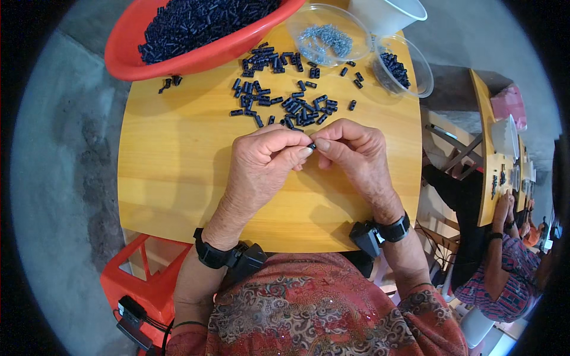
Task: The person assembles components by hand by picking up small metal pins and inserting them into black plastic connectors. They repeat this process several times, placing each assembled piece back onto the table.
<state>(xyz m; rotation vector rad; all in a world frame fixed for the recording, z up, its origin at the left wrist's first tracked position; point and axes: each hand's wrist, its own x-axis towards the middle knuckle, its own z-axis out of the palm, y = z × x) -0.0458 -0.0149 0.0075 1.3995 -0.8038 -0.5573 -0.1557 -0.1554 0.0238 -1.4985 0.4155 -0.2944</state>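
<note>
Over the middle of the table, my left hand [259, 161] pinches a small black cylindrical plastic piece [312, 146] between thumb and forefinger. Right beside it, my right hand [359, 155] is closed, thumb against forefinger at the piece's other side; the fingertips hide whatever they grip. Just beyond my hands lie many loose black cylindrical plastic pieces [304, 111], some with holes in their sides. Farther off, a shallow clear bowl [292, 25] holds small shiny silver metal parts.
A red basin [122, 59] heaped with black pieces stands at the far left. A clear tub [425, 83] with black pieces and a white container [409, 13] are at the far right. Left of me is a red stool [113, 279]. Another person [504, 267] sits at a table on the right.
</note>
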